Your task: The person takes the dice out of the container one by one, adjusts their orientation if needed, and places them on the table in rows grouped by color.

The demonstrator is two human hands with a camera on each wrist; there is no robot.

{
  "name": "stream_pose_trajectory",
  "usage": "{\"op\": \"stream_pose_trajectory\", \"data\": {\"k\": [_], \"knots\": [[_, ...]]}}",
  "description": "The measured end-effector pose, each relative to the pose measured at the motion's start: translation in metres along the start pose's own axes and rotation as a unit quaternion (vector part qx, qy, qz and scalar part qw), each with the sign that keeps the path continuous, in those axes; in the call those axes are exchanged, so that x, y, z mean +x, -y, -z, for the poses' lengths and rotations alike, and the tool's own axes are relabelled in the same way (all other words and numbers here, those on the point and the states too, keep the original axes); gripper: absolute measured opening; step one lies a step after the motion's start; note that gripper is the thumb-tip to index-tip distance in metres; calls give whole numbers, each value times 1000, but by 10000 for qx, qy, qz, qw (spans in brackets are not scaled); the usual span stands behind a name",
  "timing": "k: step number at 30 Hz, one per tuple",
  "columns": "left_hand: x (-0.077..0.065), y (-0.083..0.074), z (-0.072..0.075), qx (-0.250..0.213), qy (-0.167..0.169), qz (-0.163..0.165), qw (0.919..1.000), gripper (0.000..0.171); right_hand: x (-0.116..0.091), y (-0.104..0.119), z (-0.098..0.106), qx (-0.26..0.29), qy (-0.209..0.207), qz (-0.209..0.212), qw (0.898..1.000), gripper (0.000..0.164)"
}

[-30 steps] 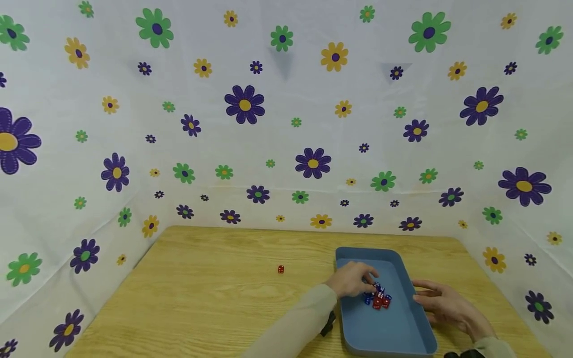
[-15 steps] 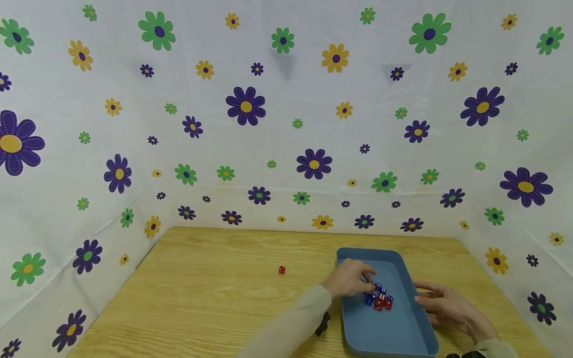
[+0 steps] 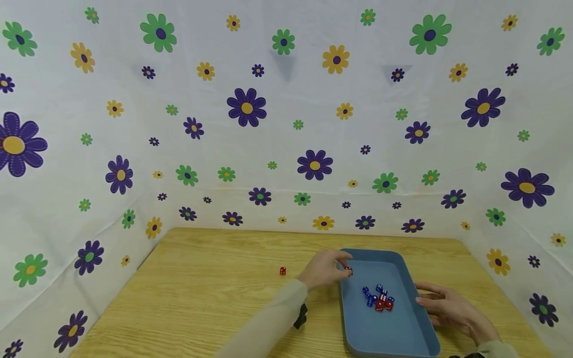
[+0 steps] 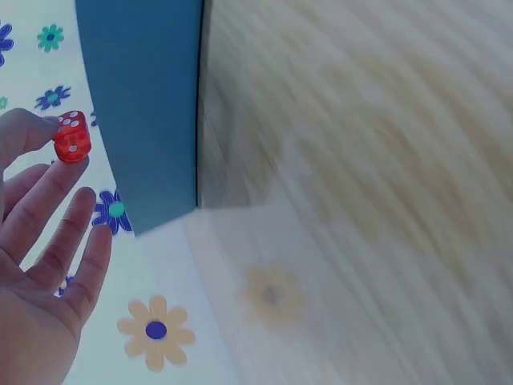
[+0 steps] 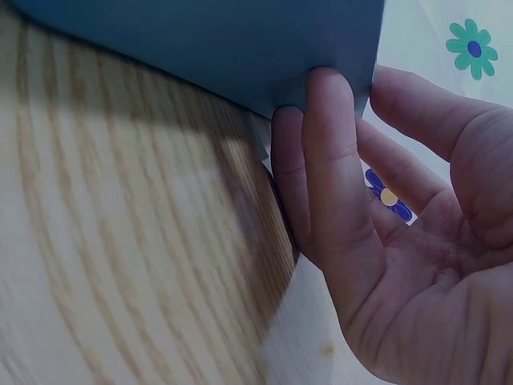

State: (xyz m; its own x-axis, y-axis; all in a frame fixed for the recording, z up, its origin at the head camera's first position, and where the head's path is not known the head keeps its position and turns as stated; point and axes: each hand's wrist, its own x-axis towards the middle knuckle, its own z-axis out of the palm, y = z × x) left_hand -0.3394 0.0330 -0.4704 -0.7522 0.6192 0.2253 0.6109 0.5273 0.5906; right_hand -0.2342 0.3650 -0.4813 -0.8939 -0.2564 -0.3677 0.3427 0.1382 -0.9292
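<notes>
My left hand (image 3: 321, 270) is over the left rim of a blue tray (image 3: 390, 333), pinching a red die (image 4: 72, 138) between thumb and finger. The left wrist view shows its other fingers spread loosely. Inside the tray lies a small cluster of dice, several blue dice (image 3: 371, 299) and a few red dice (image 3: 380, 305). On the tray's right side, my right hand (image 3: 454, 308) touches the outer wall with its fingertips. Seen from the right wrist, those fingers (image 5: 333, 152) are fairly straight against the wall.
Another red die (image 3: 283, 271) sits on the wooden table (image 3: 201, 288), left of the tray. A white flower-patterned cloth (image 3: 277, 139) surrounds the table at the back and both sides.
My left hand has lifted a red die from the cluster and moved left with it to the tray's left rim. The right hand has stayed against the tray.
</notes>
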Motion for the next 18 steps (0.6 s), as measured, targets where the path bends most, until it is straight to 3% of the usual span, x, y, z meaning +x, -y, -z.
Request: {"op": "stream_pose_trajectory", "data": {"k": [4,10,18], "knots": [[-8,12,10,-252,-169,29,9995,40,0,-1,1,34,48,8,10000,76],[-19,32,24,-380,-434,327,9978,43,1,-1,1,73,82,14,9999,79],[-29,52,39,-219,-351,584,9974,46,1,-3,1,92,25,-10,10000,81]]}}
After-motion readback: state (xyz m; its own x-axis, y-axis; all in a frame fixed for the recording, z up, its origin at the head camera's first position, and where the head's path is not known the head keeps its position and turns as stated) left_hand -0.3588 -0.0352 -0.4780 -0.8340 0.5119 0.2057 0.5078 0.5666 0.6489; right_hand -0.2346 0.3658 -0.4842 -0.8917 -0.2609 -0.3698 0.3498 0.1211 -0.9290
